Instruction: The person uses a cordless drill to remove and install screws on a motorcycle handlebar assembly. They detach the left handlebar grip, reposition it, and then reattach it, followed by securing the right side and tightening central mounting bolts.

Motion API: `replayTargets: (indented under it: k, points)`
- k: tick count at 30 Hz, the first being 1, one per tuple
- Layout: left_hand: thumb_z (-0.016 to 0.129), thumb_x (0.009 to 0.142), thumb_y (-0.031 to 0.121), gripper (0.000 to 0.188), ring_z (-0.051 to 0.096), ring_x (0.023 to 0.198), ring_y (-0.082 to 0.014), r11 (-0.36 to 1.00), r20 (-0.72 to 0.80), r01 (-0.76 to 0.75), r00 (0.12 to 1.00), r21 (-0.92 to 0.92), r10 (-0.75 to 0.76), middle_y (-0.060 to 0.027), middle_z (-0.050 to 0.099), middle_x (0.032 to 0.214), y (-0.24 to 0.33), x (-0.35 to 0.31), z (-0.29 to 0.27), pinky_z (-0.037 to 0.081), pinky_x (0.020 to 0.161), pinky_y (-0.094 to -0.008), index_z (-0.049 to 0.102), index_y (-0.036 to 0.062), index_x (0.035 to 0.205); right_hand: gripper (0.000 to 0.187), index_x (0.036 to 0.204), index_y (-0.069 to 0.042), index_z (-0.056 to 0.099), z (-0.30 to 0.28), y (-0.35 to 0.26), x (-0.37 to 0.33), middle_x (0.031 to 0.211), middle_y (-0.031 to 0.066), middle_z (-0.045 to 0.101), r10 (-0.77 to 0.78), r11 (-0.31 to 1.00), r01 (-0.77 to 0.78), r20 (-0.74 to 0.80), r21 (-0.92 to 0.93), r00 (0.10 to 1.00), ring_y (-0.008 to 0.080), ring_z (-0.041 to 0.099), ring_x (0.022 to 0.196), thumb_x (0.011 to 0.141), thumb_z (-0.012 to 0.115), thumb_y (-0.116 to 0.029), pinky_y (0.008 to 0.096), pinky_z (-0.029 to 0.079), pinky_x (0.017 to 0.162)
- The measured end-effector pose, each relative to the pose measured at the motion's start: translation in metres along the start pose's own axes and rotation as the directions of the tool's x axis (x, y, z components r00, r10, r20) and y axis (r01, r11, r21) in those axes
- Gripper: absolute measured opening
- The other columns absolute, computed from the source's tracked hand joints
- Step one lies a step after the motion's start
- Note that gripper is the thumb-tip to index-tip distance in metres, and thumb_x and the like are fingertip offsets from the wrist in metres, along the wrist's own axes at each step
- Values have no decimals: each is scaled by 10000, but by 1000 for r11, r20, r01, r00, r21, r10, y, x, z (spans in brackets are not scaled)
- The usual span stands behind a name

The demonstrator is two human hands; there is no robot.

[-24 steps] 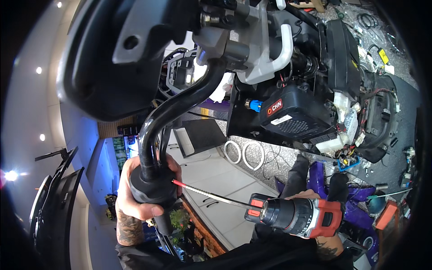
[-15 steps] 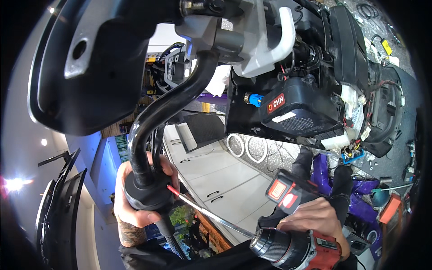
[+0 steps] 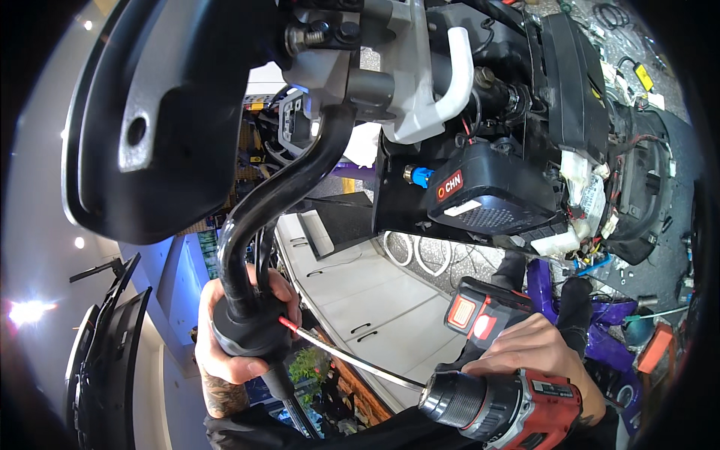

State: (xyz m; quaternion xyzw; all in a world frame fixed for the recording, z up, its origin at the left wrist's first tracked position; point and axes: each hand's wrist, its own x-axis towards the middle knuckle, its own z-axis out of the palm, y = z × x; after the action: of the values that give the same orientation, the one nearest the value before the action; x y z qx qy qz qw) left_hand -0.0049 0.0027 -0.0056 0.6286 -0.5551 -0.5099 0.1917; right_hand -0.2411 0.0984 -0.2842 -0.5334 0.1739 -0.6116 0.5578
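drill (image 3: 510, 409), red-and-black, fills right grip (image 3: 536, 352) while left grip (image 3: 225, 364) clasps round black housing (image 3: 251, 326)

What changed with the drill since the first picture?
The right grip lowered the drill in view and turned it, so its battery swung upward and rightward there. Nothing was taken hold of or let go. The left grip still holds the round black part, and the long bit still points at it.
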Motion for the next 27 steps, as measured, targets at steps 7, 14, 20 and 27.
replayTargets:
  k: [7,14,20,27]
  points:
    - [887,478,161,752,697,859,-308,1000,32,-7,999,-7,7,-207,659,984,-1,2,-2,580,744,-383,624,-82,1139,293,1121,-97,800,-22,-2,21,828,4,737,-74,994,78,52,-73,996,160,698,662,833,750,-102,265,553,594]
    - [901,480,167,734,697,846,-308,999,-4,3,1000,-36,-3,-212,660,956,-1,-1,1,569,734,-389,637,-90,1116,238,1076,-96,810,-15,8,11,822,20,729,-84,992,92,86,-89,993,156,697,668,850,734,-105,267,553,597]
    - [903,464,142,739,693,834,-302,999,10,2,1000,-43,-1,-211,665,949,0,2,2,558,732,-378,641,-90,1116,254,1070,-101,807,-5,15,9,802,32,723,-91,996,91,-3,-5,996,154,709,661,826,748,-66,259,560,595]
    - [897,436,108,728,692,832,-304,997,-25,4,1000,-78,-6,-211,668,969,-1,2,5,557,714,-379,652,-91,1091,253,1028,-173,804,-16,2,17,831,-82,677,-135,970,149,82,-193,987,53,583,577,782,798,-115,198,425,491]
